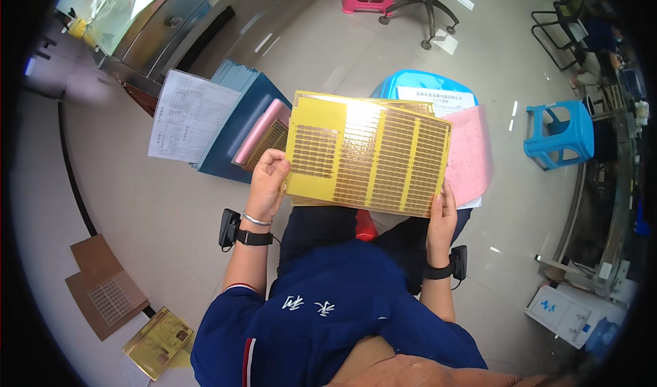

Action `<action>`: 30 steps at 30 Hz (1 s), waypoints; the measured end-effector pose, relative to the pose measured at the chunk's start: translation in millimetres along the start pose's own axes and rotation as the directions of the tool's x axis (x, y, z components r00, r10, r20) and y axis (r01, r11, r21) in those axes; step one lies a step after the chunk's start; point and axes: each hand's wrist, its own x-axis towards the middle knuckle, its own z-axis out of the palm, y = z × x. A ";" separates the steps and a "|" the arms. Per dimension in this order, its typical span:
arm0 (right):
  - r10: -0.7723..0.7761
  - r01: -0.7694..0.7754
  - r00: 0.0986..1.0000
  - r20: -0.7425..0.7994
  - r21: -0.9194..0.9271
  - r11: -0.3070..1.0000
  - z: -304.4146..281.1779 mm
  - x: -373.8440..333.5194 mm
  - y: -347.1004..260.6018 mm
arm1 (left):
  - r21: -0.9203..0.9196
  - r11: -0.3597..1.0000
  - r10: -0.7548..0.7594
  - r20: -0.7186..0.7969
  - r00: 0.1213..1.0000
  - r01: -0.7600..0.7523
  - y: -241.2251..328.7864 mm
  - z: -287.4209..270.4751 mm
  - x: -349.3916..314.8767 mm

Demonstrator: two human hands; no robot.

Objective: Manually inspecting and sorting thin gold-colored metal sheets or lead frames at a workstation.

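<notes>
A yellow circuit board panel (359, 161), patterned with rows of small copper-coloured shapes, is held up over my lap and tilted toward me. My left hand (269, 176) pinches its left edge between thumb and fingers. At the lower right corner, my right hand (443, 205) grips the same panel. Edges of more yellow panels (311, 201) show beneath it. To the right lie a pink sheet (472, 151) and a white printed paper (438, 97), on top of a blue stool (404, 79). The panel hides most of what is under it.
At my left stands a blue box (229, 156) with a pink bundle (263, 130) and a patterned panel (272, 142); a printed sheet (186, 120) lies against it. Another blue stool (560, 134) is at right. Cardboard (96, 288) and a gold panel (157, 342) lie lower left.
</notes>
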 end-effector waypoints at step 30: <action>-0.150 0.173 0.982 -0.114 0.222 0.960 -16.6 14.8 -10.1 | 0.295 0.876 0.359 0.130 0.924 -0.382 -1.9 2.9 7.0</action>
